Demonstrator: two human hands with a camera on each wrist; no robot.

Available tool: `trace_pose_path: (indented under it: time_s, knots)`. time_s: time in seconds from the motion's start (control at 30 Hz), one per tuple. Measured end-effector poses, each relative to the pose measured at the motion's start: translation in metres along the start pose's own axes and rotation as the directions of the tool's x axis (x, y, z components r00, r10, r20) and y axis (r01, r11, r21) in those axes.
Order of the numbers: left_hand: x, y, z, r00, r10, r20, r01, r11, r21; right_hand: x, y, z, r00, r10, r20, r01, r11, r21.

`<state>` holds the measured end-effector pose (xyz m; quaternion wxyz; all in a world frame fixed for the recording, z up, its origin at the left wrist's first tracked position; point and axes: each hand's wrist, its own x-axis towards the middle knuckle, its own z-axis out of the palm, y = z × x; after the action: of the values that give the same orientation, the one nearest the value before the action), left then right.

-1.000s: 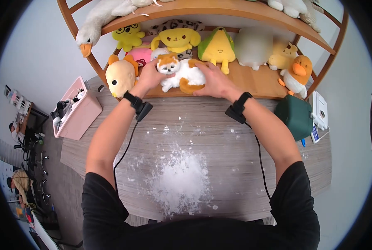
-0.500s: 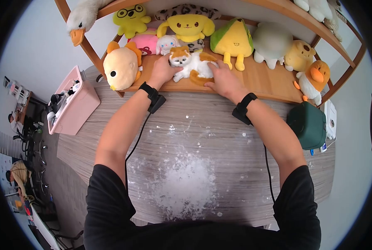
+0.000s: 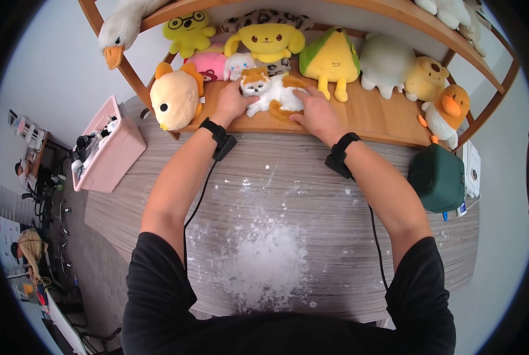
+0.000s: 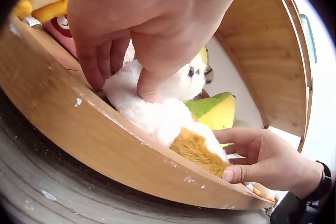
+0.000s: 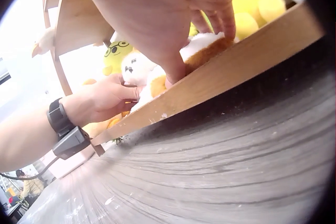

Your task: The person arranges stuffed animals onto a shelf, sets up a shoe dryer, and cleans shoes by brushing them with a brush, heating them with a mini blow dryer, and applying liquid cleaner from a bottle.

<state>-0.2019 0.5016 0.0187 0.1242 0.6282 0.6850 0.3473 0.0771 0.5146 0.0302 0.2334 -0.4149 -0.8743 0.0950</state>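
Note:
A white and orange plush cat [image 3: 270, 92] lies on the lower shelf [image 3: 365, 121], close to its front edge, its head toward the left. My left hand [image 3: 233, 105] holds the head end, with the thumb pressed into the white fur at the front and the fingers on the far side. At the tail end, my right hand [image 3: 319, 114] grips the body between its thumb and fingers. In the left wrist view the right thumb touches the orange tail patch [image 4: 197, 150]. Part of the cat's back is hidden by the right hand.
Behind the cat sit a yellow long-eared plush [image 3: 267, 40] and a green-yellow plush [image 3: 332, 59]. A round cream plush [image 3: 172, 97] is on the left, a duck plush [image 3: 447, 115] on the right. White powder [image 3: 264, 260] covers part of the table. A green box [image 3: 436, 177] stands at right.
The head view has shifted, moving the shelf right in the picture. The cat lies slightly farther from the shelf's front edge than a second ago, with both hands still around it.

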Motion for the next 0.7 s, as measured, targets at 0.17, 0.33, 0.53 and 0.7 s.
trace_pose_path:
  time_s: [0.17, 0.33, 0.53, 0.7]
  knots:
    - [-0.002, 0.003, -0.007, 0.999, 0.053, -0.014, -0.052, 0.998, 0.033, -0.002, -0.002, -0.006, 0.999, 0.032, -0.009, -0.032, 0.999, 0.028]
    - [-0.024, -0.009, -0.021, 0.999, -0.014, -0.030, 0.015, 1.000, 0.012, -0.032, -0.007, -0.022, 0.996, 0.012, -0.092, -0.001, 0.993, 0.122]
    - [-0.170, 0.009, -0.071, 0.977, 0.061, 0.204, -0.074, 0.996, 0.058, -0.217, -0.058, -0.081, 0.925, -0.027, 0.380, -0.029, 0.990, 0.141]
    - [-0.335, 0.049, -0.092, 0.739, -0.002, 0.674, -0.202, 0.953, 0.224, -0.388, -0.080, -0.093, 0.859, -0.001, 0.512, -0.075, 0.989, 0.129]
